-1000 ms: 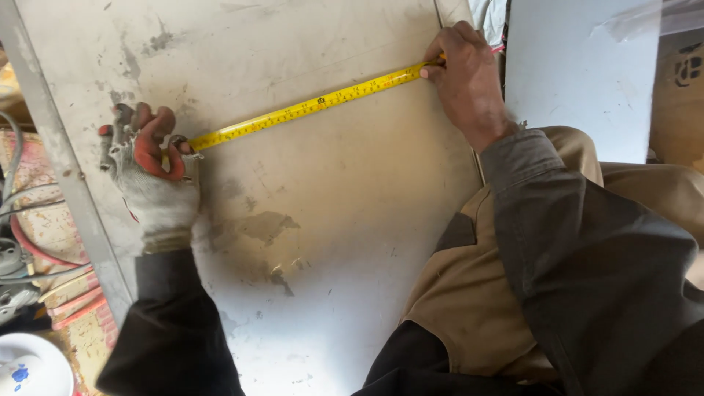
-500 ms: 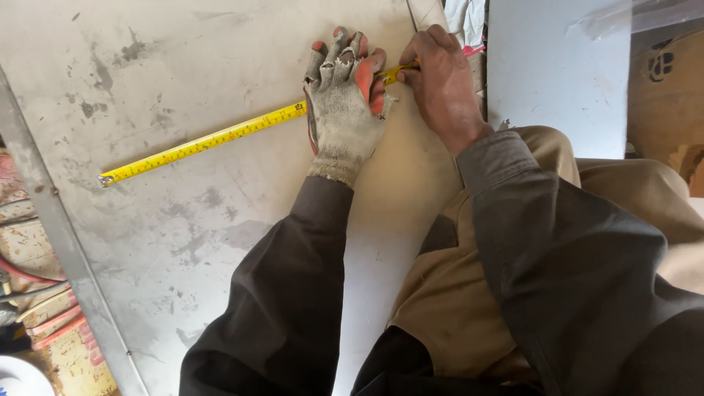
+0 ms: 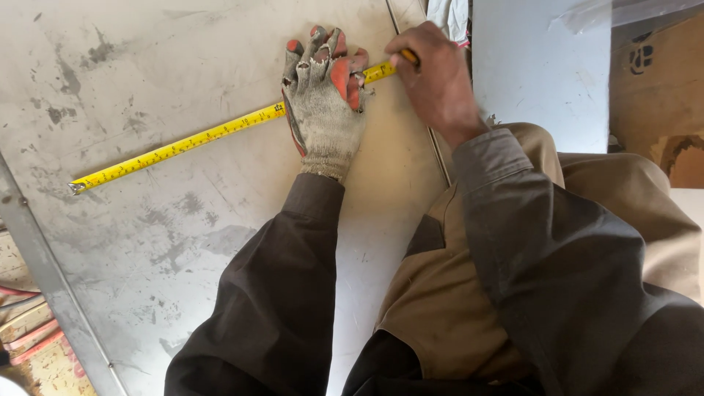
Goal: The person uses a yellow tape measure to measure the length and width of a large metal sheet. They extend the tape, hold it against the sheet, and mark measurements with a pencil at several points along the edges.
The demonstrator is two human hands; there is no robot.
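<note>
Yellow measuring tape lies stretched in a slanting line across the grey, stained metal sheet, its hooked end free near the sheet's left edge and its other end running up to the right under both hands. The left hand, in a worn grey knit glove with red-coated fingertips, rests flat with fingers spread, pressing the tape down on the sheet. The bare right hand sits just beside it, touching the tape close to the sheet's right edge, fingers curled and pinched on something small; what it grips is hidden. Dark sleeves cover both forearms, and tan trousers show beneath them. A pale upright panel stands behind the right hand.
</note>
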